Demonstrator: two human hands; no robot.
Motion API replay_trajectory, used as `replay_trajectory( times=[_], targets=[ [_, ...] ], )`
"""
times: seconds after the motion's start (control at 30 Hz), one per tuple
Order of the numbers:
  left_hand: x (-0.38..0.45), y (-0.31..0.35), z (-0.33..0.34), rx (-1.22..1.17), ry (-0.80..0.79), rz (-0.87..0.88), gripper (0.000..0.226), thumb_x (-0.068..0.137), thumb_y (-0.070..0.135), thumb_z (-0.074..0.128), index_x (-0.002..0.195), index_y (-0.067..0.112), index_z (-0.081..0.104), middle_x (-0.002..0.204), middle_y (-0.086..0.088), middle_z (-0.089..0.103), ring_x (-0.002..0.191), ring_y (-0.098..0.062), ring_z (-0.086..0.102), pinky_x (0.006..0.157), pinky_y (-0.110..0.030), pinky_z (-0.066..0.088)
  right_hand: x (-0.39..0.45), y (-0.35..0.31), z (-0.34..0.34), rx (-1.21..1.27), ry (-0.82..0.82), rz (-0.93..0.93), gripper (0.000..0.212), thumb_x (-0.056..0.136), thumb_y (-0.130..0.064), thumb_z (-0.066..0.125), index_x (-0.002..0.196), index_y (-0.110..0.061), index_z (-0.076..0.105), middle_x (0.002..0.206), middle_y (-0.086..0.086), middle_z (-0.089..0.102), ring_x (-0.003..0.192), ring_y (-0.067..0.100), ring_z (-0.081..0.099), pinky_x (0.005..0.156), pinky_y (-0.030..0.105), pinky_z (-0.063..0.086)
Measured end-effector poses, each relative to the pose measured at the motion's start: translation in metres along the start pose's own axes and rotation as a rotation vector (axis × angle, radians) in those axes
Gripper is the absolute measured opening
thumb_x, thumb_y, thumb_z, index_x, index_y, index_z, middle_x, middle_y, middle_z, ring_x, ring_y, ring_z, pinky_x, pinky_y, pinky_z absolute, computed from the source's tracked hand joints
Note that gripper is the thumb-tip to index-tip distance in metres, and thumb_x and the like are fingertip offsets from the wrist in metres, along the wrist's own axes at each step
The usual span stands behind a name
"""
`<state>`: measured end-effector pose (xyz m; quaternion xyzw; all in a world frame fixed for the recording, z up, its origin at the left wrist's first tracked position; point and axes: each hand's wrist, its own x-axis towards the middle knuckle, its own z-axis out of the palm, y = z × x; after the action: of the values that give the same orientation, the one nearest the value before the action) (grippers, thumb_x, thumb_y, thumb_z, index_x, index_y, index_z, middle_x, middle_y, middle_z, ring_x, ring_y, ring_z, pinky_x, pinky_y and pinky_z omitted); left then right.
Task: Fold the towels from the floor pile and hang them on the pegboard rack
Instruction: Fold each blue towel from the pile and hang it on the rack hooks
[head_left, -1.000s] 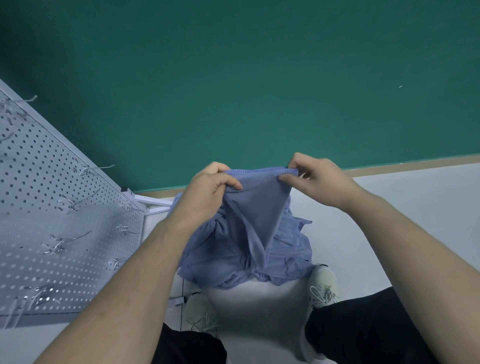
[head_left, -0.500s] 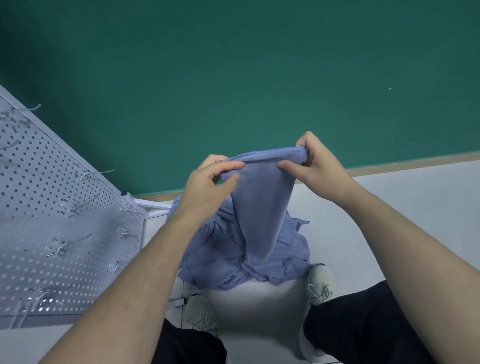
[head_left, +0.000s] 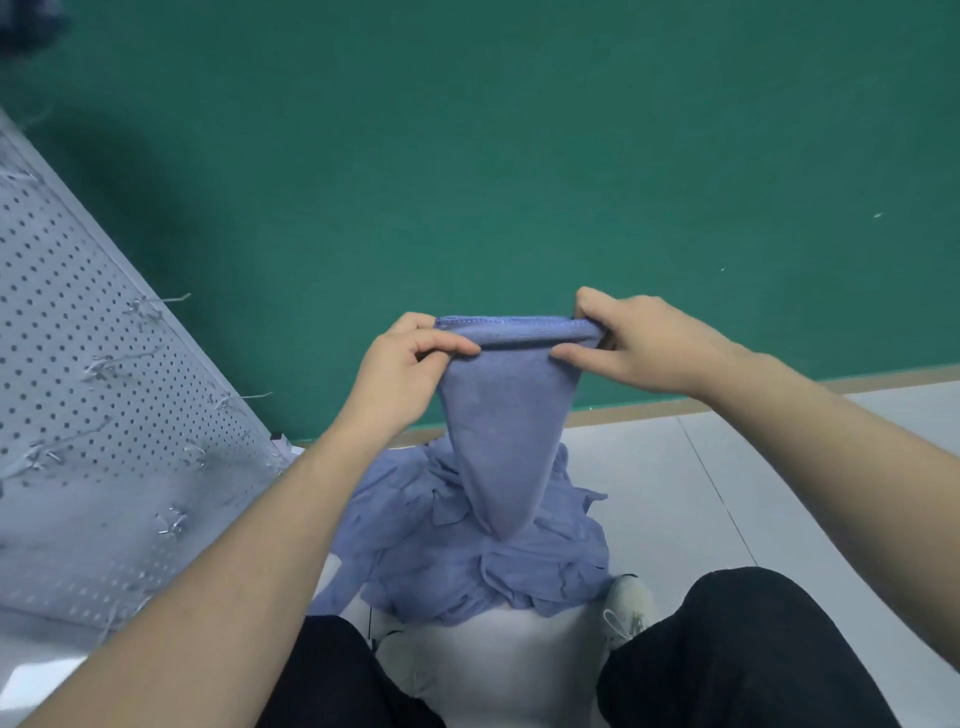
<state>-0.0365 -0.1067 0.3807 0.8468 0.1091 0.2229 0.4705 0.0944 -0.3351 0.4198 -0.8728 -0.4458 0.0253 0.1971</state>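
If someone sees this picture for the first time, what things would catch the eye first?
First, the blue towel held up at the centre, its top edge pinched by the left hand and the right hand. Below it, the towel pile lies on the floor. At the left stands the white pegboard rack, its hooks bare.

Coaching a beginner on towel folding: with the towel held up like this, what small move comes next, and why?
Probably lift it clear. Left hand and right hand pinch the towel by its top edge, but its tip still hangs against the pile.
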Motion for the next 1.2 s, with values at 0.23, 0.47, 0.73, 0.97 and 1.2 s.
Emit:
replay_trajectory(
  times=[0.23,0.47,0.73,0.97,1.2],
  targets=[
    [0.0,0.061,-0.024,-0.055,0.015,0.0,0.039,0.096,0.004,0.058,0.095,0.039,0.073,0.103,0.02,0.072,0.09,0.01,0.062,0.083,-0.008,0.045,0.003,-0.035,-0.05,0.488,0.203,0.015,0.039,0.089,-0.014,0.074,0.08,-0.023,0.036,0.067,-0.007,0.047,0.057,0.002,0.037,0.055,0.024,0.034],
    [-0.012,0.112,-0.048,-0.293,0.062,0.077,0.036,0.094,0.007,0.065,0.111,0.038,0.071,0.1,0.03,0.067,0.101,-0.001,0.063,0.103,-0.033,0.05,-0.008,-0.068,-0.095,1.095,0.063,0.204,0.035,0.087,-0.007,0.074,0.116,-0.022,0.062,0.099,0.003,0.077,0.085,0.016,0.069,0.077,0.029,0.056],
    [-0.026,0.138,-0.051,-0.224,0.046,0.196,0.066,0.086,0.001,0.074,0.136,0.036,0.048,0.133,0.013,0.05,0.123,-0.008,0.058,0.102,-0.024,0.047,-0.017,-0.09,-0.114,0.862,0.205,0.125,0.027,0.098,-0.036,0.056,0.12,-0.02,0.056,0.119,-0.003,0.07,0.109,0.016,0.068,0.091,0.042,0.058],
    [-0.035,0.152,-0.041,-0.381,0.192,0.063,0.042,0.089,-0.001,0.065,0.108,0.037,0.069,0.118,0.019,0.069,0.116,-0.001,0.06,0.1,-0.022,0.046,-0.027,-0.113,-0.117,0.47,0.435,0.005,0.022,0.102,-0.031,0.052,0.103,-0.01,0.048,0.087,-0.012,0.057,0.072,-0.002,0.053,0.069,0.012,0.041],
    [-0.047,0.161,-0.035,-0.766,0.121,-0.205,0.026,0.098,-0.001,0.054,0.111,0.013,0.072,0.103,0.002,0.077,0.097,-0.009,0.071,0.083,-0.022,0.055,-0.033,-0.115,-0.113,0.59,0.447,0.024,0.028,0.097,-0.029,0.062,0.085,-0.01,0.045,0.077,-0.005,0.049,0.069,0.01,0.043,0.067,0.029,0.04]
  ],
)
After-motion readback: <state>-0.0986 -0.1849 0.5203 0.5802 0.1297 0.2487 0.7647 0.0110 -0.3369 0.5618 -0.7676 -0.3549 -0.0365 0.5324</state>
